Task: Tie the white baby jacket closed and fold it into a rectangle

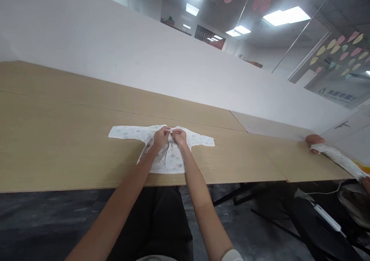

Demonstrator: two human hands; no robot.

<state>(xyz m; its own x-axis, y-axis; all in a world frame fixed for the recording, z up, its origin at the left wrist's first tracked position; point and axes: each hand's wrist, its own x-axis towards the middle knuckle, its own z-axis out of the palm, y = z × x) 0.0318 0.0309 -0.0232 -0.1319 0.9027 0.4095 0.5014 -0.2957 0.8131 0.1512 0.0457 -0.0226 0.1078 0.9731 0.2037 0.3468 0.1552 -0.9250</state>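
A small white baby shirt (175, 159) with a faint print lies spread on the wooden table, its sleeves stretched out to both sides. At its neckline my left hand (162, 136) pinches the front edge of the fabric. Close beside it, my right hand (179, 136) pinches the other edge of the opening near the collar. The fingertips of both hands almost meet. What exactly lies between them is too small to make out. Below the hands, the front opening runs down to the hem.
The tabletop (63, 145) runs along a white wall (144, 66) with glass above. At the far right, another person's hand (365, 183) is near a white patterned cloth (338, 159) and a reddish-brown round object (315, 138). A white power strip (327, 217) lies below table level.
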